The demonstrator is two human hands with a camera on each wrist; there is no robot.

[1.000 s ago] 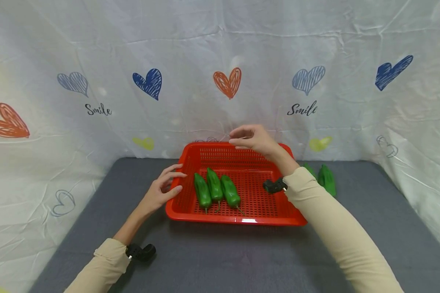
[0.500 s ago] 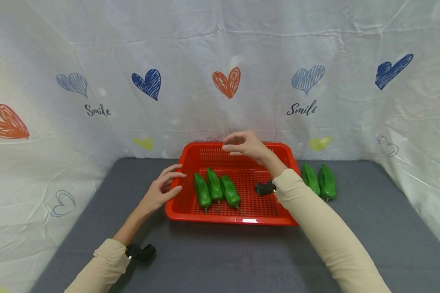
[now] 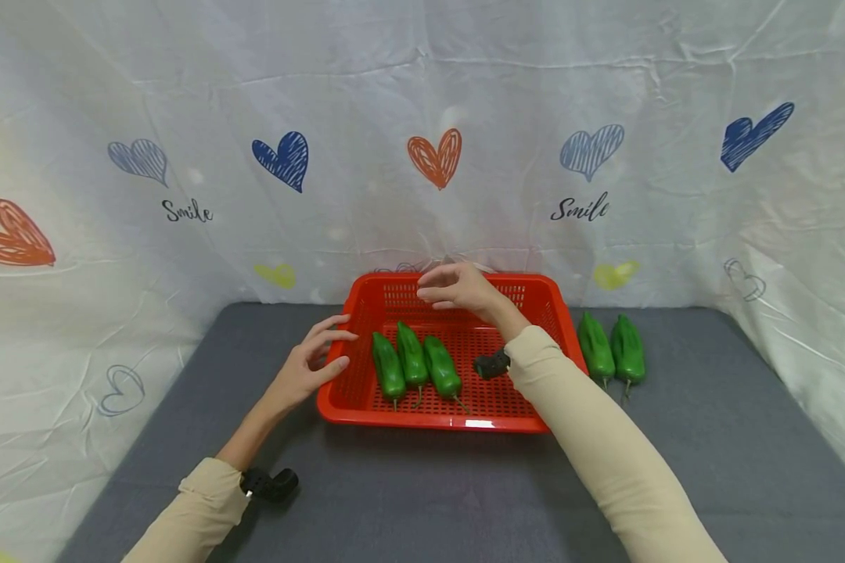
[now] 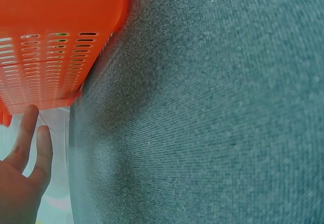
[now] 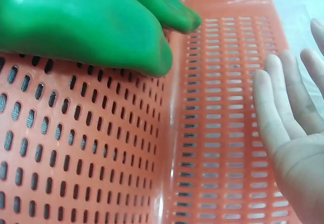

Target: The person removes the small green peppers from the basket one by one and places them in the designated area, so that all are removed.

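A red perforated plastic basket (image 3: 394, 420) stands on the grey cloth. Three green peppers, the left one (image 3: 390, 374), the middle one (image 3: 411, 358) and the right one (image 3: 442, 369), lie side by side in its left half, stems toward the front. My left hand (image 3: 310, 366) is at the left rim, fingers spread and loosely bent. Over the back part of the basket hovers my right hand (image 3: 465, 289), with nothing in its fingers. The right wrist view shows that empty hand (image 5: 293, 128) beside the slotted wall, near a pepper tip (image 5: 152, 52).
Two more green peppers, one nearer the basket (image 3: 596, 349) and one farther right (image 3: 628, 352), lie on the cloth just right of the basket. A white curtain (image 3: 352, 94) printed with hearts hangs behind the grey-covered table (image 3: 451, 500).
My right hand has moved left and slightly down over the basket, and its sleeve uncovers the two peppers on the right. The left hand and the peppers in the basket stay put.
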